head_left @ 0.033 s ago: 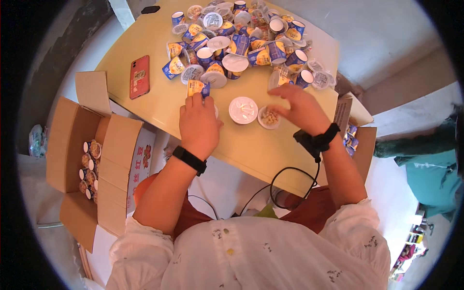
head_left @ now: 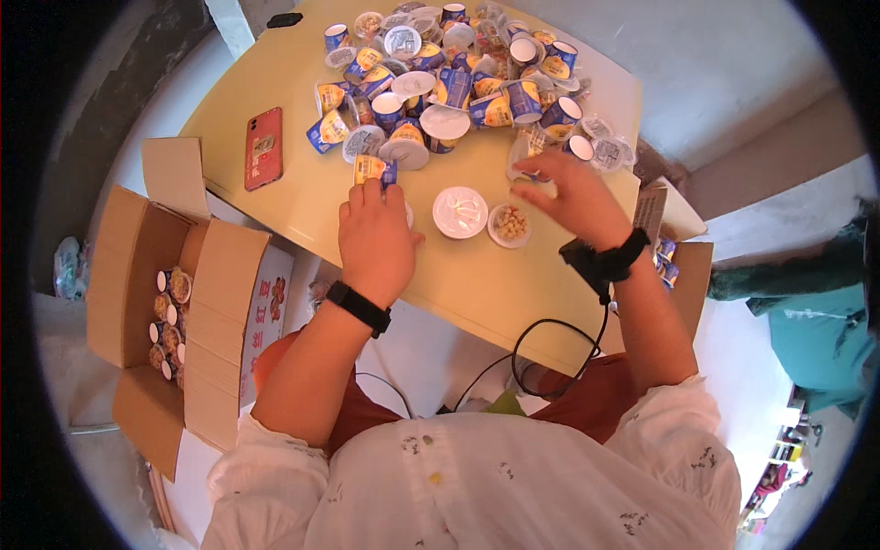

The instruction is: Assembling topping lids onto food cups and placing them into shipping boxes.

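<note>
My left hand is closed round a blue-and-yellow paper cup lying on its side. A sliver of white rim shows beside the palm; the rest is hidden. My right hand is open, thumb and fingers apart, just over the table near the pile's front right edge. Below its thumb sits a small clear tub of nut-like pieces, not touched. Between my hands stands a round tub with a white lid. Beyond them is a heap of blue-and-yellow cups and clear plastic tubs.
A red phone lies on the left of the yellow table. At the left stands an open cardboard box holding packed cups. Another box is at the right. A black cable hangs from my right wrist strap.
My right hand has lifted slightly away from the tub of nut-like pieces, its thumb now apart from it. My left hand stays at the paper cup.
</note>
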The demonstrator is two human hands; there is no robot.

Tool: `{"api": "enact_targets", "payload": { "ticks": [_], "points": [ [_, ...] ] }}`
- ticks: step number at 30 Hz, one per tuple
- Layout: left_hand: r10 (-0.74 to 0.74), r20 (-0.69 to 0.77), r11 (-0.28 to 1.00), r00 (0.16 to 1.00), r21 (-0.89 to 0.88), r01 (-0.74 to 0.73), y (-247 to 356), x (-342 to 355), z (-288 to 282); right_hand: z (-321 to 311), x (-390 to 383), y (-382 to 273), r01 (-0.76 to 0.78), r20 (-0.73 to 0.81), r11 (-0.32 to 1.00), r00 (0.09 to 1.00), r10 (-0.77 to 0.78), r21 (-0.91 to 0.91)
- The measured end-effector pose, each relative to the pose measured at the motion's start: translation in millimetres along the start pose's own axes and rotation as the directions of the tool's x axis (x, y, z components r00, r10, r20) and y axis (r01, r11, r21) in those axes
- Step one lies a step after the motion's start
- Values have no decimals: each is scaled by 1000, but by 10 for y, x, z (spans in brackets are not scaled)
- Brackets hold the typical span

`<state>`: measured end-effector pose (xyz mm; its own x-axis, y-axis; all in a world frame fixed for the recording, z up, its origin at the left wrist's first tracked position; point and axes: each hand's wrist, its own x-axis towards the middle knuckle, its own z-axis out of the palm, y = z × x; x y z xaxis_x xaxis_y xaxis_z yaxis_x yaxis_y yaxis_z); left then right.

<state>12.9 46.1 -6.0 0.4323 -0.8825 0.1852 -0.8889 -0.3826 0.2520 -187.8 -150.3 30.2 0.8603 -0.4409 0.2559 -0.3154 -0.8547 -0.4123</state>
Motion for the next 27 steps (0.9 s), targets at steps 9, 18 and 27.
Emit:
{"api": "enact_targets", "payload": {
  "ticks": [9, 18, 27],
  "points": [
    [209, -31, 928, 977, -310, -208, 212, -29, 44, -262, 1060, 622, -5, -152, 999, 988, -3, -48],
    [348, 6, 887, 937, -325, -328, 269, 53, 141, 424, 1910, 701, -30, 122, 999, 992, 34, -39],
    [197, 10, 944, 980, -270, -187, 251, 21, 53, 556, 1194, 375, 188, 90, 960, 981, -172, -209]
  ]
}}
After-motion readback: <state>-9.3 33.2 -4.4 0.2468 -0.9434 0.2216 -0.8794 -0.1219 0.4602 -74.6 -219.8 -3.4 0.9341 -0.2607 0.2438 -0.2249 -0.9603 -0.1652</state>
